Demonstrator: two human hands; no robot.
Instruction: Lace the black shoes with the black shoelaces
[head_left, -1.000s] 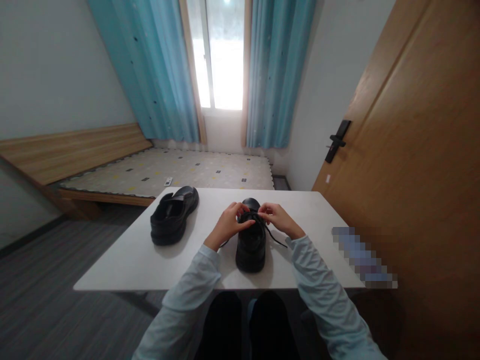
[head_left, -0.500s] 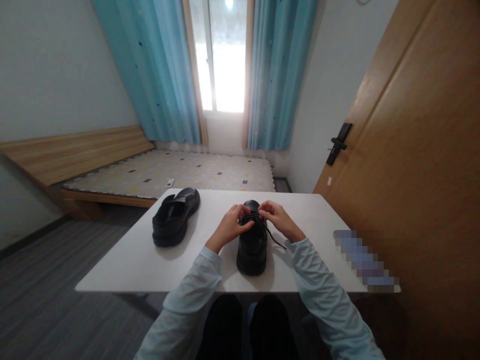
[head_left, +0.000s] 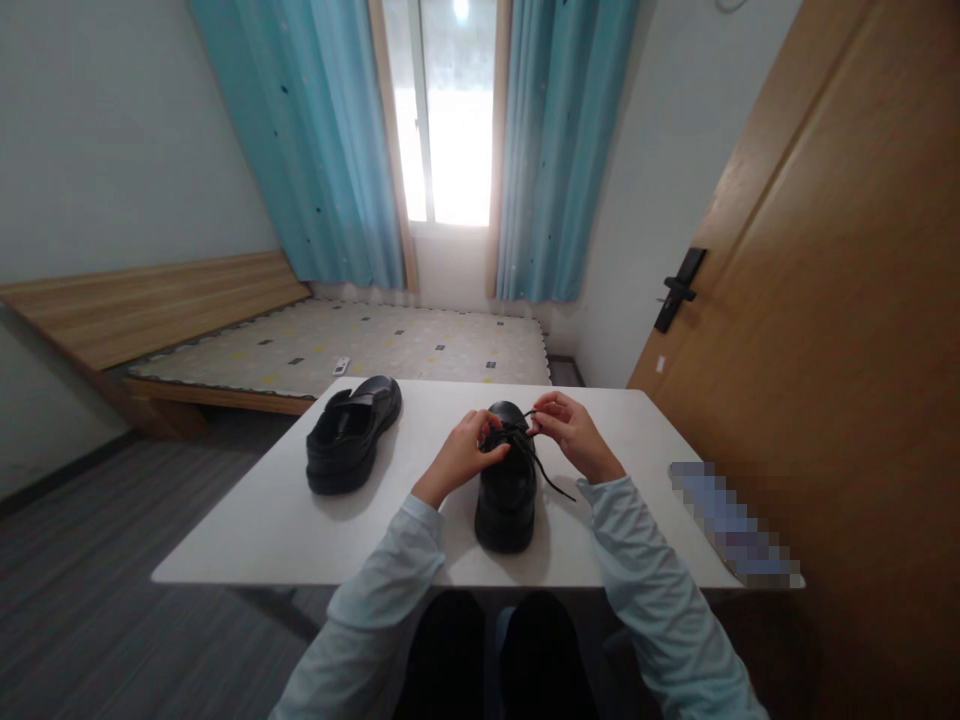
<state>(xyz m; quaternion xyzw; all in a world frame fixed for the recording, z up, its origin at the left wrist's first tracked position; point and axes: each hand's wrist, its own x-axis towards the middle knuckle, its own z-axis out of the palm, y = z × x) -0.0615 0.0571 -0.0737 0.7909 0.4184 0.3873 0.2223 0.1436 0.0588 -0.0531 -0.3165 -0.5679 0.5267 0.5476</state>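
A black shoe (head_left: 506,510) stands on the white table (head_left: 247,540), its heel toward me. My left hand (head_left: 465,452) is at the left side of its laces, the fingers closed on them. My right hand (head_left: 571,434) is just right of the shoe, its fingertips pinching a black shoelace (head_left: 553,484) that runs from the knot area; one loose end trails down to the right over the table. A second black shoe (head_left: 352,436) stands at the table's left, untouched.
A blurred bluish item (head_left: 731,520) lies along the table's right edge. Behind the table is a low bed (head_left: 405,345) with a small white remote (head_left: 341,366) on it. A wooden door (head_left: 825,300) stands at the right.
My right hand has moved a little to the right, away from the shoe, drawing the lace out with it. My left hand has stayed at the laces.
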